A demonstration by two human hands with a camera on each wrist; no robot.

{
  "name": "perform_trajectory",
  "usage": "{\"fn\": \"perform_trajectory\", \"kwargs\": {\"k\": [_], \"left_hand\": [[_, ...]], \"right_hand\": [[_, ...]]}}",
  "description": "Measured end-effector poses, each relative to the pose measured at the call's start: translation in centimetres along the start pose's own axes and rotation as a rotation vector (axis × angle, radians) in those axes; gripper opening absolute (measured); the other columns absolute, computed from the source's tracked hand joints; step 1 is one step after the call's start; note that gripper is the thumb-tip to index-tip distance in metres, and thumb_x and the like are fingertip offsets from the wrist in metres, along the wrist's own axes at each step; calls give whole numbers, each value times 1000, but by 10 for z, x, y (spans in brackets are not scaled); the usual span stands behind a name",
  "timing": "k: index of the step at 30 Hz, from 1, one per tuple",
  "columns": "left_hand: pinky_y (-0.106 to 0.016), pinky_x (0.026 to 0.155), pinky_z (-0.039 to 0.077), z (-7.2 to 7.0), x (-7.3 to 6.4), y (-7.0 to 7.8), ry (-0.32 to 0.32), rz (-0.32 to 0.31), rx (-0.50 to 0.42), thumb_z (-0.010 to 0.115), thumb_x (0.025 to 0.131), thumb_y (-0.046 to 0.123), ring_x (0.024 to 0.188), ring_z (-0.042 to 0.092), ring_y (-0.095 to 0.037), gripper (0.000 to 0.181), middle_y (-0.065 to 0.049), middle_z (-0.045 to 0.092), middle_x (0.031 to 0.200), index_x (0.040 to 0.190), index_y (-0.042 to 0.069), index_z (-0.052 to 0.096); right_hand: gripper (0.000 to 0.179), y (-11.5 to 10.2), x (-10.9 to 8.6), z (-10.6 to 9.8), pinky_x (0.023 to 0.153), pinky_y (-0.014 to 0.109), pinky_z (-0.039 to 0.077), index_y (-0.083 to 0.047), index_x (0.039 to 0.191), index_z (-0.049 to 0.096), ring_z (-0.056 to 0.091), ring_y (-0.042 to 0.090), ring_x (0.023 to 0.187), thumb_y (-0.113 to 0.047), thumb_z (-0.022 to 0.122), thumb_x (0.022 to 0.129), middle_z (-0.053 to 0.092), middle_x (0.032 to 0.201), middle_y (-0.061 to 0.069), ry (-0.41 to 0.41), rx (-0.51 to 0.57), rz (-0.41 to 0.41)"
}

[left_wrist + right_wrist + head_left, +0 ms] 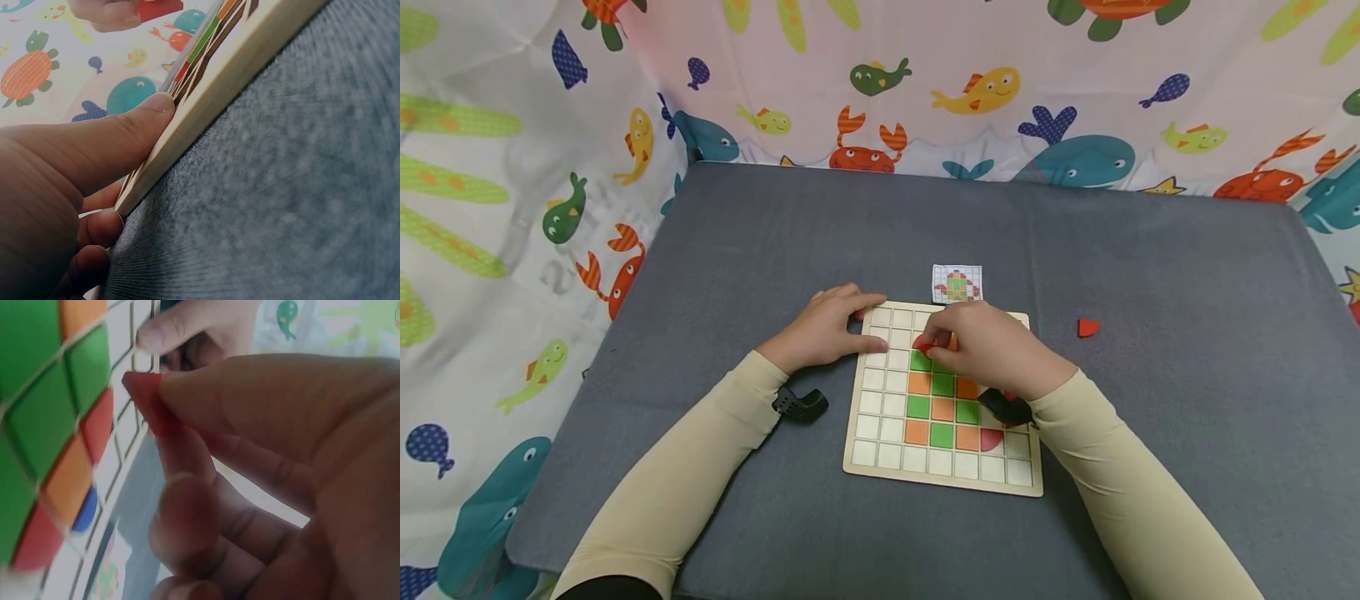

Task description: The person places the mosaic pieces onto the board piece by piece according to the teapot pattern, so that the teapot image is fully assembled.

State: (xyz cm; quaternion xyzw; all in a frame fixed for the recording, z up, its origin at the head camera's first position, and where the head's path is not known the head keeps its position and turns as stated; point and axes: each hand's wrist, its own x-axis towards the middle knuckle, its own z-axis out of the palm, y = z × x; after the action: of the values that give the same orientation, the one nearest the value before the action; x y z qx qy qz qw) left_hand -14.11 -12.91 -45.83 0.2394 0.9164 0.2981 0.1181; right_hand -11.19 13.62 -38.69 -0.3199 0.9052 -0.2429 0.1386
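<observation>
A wooden grid board lies on the grey table. Green squares and orange squares fill its middle, and a red rounded tile sits in a lower cell. My left hand holds the board's upper left corner, its thumb over the left edge and its other fingers bent at the corner. Above the upper cells, my right hand pinches a small red tile between thumb and fingertips. The right hand and wrist hide part of the board in the head view.
Beyond the board's top edge lies a small pattern card. A loose red quarter-round tile rests on the table to the right. The right wrist view shows a blue tile on the board. A patterned curtain hangs behind the table.
</observation>
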Motion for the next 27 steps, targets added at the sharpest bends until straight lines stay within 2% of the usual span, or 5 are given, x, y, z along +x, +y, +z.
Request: {"fn": "perform_trajectory", "kwargs": {"k": [4, 8, 15, 22, 27], "left_hand": [[-41, 86, 27, -1, -1, 0, -1, 7, 6, 82, 90, 50, 83, 42, -19, 74, -1, 50, 96, 151, 15, 59], [-41, 85, 27, -1, -1, 0, -6, 8, 7, 83, 89, 50, 83, 42, -19, 74, -1, 50, 96, 151, 15, 60], [-41, 86, 27, -1, -1, 0, -1, 13, 3, 83, 90, 49, 84, 43, -19, 74, -1, 50, 96, 151, 15, 59], [-42, 87, 28, 1, -1, -2, 2, 22, 9, 82, 90, 49, 84, 43, -18, 73, 0, 50, 96, 150, 14, 60], [-42, 87, 27, 2, 0, -2, 6, 29, 3, 83, 90, 48, 83, 42, -18, 73, 0, 49, 95, 150, 14, 60]], "right_hand": [[4, -8, 8, 7, 72, 32, 53, -14, 97, 79, 60, 10, 74, -11, 78, 95, 72, 88, -5, -43, 1, -44], [3, -14, 13, 14, 68, 30, 51, -15, 94, 77, 57, 9, 69, -12, 78, 95, 70, 85, -7, -86, 36, -61], [9, -17, 17, 25, 68, 29, 49, -16, 88, 77, 55, 8, 70, -9, 78, 94, 69, 84, -9, -93, 93, -93], [9, -18, 17, 35, 75, 28, 51, -15, 92, 80, 58, 8, 77, -8, 75, 95, 69, 90, -8, -107, 59, -101], [8, -17, 15, 38, 74, 29, 51, -16, 94, 80, 57, 8, 77, -9, 76, 96, 68, 91, -6, -98, 28, -100]]}}
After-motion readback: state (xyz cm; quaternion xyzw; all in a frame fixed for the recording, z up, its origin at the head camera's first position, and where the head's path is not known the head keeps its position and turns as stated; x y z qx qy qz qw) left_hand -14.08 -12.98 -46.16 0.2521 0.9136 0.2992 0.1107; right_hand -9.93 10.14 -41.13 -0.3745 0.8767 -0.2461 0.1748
